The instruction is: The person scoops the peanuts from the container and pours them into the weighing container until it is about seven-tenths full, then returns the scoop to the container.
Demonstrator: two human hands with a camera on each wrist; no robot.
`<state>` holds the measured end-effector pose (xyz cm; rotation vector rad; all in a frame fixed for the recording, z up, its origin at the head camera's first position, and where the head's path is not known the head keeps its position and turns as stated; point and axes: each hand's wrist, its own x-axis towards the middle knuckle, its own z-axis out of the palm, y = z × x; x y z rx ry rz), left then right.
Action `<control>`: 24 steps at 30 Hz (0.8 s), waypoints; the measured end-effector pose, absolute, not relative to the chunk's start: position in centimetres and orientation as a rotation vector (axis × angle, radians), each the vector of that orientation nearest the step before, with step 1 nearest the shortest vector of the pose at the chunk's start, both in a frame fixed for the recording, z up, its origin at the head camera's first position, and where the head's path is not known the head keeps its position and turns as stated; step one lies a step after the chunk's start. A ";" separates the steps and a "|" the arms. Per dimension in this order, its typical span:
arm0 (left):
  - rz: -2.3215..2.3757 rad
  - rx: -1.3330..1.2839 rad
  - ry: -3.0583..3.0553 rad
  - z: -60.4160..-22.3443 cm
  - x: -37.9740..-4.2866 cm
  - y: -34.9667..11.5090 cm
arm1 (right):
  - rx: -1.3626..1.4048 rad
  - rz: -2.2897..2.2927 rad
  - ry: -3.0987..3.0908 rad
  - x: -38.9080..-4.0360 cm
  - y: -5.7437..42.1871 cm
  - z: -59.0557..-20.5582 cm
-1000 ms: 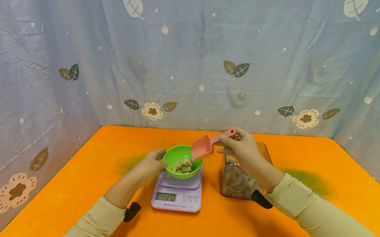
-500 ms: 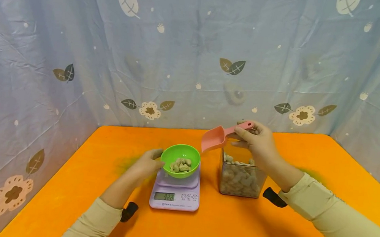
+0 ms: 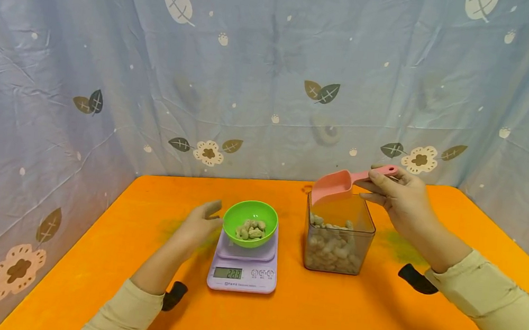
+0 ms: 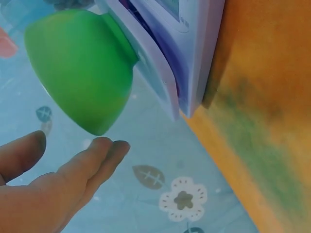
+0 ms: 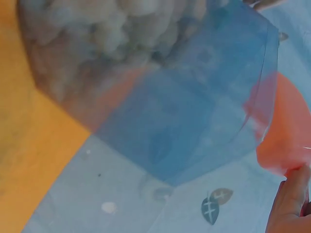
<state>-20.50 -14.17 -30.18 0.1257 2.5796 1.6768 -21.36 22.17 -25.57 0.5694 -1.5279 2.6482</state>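
My right hand (image 3: 406,202) pinches the handle of a pink scoop (image 3: 334,185), which is held tilted over the open top of a clear container (image 3: 337,265). Unshelled peanuts (image 3: 333,246) fill the container's lower part; no peanuts show in the scoop. A green bowl (image 3: 253,209) with several peanuts (image 3: 251,230) stands on a lilac kitchen scale (image 3: 242,264), its display lit with digits. Just left of the bowl, my left hand (image 3: 196,227) hovers with fingers extended and holds nothing. In the left wrist view, a small gap separates its fingertips from the bowl (image 4: 82,68).
An orange cloth (image 3: 278,320) with greenish patches covers the table. Patterned blue curtains (image 3: 272,81) rise behind it and along both sides. The container stands a short distance right of the scale.
My right hand has carried the scoop rightward from the bowl to above the container. My left hand has drawn slightly away from the bowl. The scale's digits have changed.
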 end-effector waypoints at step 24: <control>1.743 0.151 2.602 -30.0 -19.7 -15.1 | 0.132 2.028 -2.402 -22.0 24.4 -29.9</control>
